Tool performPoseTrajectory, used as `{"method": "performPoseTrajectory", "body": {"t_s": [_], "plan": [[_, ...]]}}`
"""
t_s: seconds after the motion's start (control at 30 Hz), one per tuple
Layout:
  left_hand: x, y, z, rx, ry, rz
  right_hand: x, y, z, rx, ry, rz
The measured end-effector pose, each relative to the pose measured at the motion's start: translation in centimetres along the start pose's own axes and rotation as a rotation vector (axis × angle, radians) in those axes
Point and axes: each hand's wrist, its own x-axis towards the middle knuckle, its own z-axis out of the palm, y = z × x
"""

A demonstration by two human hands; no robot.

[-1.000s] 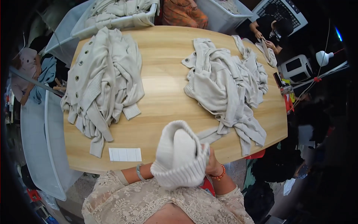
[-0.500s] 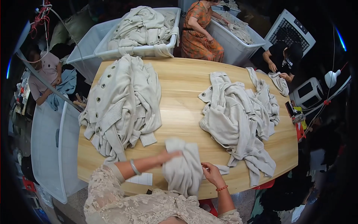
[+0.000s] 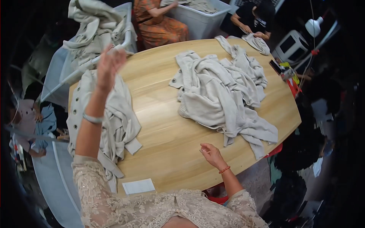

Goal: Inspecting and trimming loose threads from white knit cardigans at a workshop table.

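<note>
Between the two hands lies a bare stretch of the wooden bench [image 3: 163, 125]. Raised well above it, the left hand [image 3: 109, 65] is open with fingers spread and holds nothing; a thin bracelet sits on its wrist. Under and beside that forearm a pale buttoned cardigan [image 3: 114, 117] is draped over the bench's left edge. Low near the front edge, the right hand [image 3: 211, 153] hovers with fingers loosely curled, empty, a red bead bracelet on the wrist. Just beyond the right hand and to its right, a big heap of pale knitwear [image 3: 224, 91] covers much of the bench, one sleeve trailing toward the edge. A white paper slip [image 3: 138, 186] lies on the bench close to the person's body, between the forearms.

Beyond the left hand a white basket [image 3: 125, 38] is piled with more pale garments [image 3: 95, 19]; its rim sits just past the fingertips. Farther off, a grey tub [image 3: 197, 19] holds similar clothes, with a person in an orange dress [image 3: 159, 22] reaching into it. Another person's hands handle a small pale garment [image 3: 256, 41] at the far right corner.
</note>
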Motion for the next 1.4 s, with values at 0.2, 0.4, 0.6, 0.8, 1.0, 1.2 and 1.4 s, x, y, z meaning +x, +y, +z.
{"method": "performPoseTrajectory", "body": {"t_s": [0.2, 0.4, 0.6, 0.8, 1.0, 1.2, 1.4], "plan": [[-15.6, -18.6, 4.8, 0.483, -0.230, -0.470, 6.9, -0.4, -7.0, -0.356, 0.453, -0.270], [-18.6, -22.6, 16.5, 0.882, -0.520, -0.103, 10.0, 3.1, -10.8, -0.622, 0.430, 0.000], [-19.5, -27.0, 16.3, 1.255, -0.629, -0.076, 8.3, 4.2, -9.5, -0.295, 0.312, -0.076], [-18.5, -21.1, 14.8, 0.863, -0.587, 0.082, 6.4, 1.4, -13.9, 0.103, 0.196, -0.078], [-20.7, -3.5, 13.6, 0.741, -0.872, -0.543, 3.7, -0.8, -18.1, 0.003, -0.216, -0.026], [-31.8, -0.4, 12.0, 0.822, -1.252, -0.837, -0.2, 2.1, -13.1, -0.416, -0.543, 0.130], [-38.8, -3.3, 9.8, 1.071, -1.048, -0.541, -5.1, 2.5, -7.2, -0.753, -0.264, -0.039]]}}
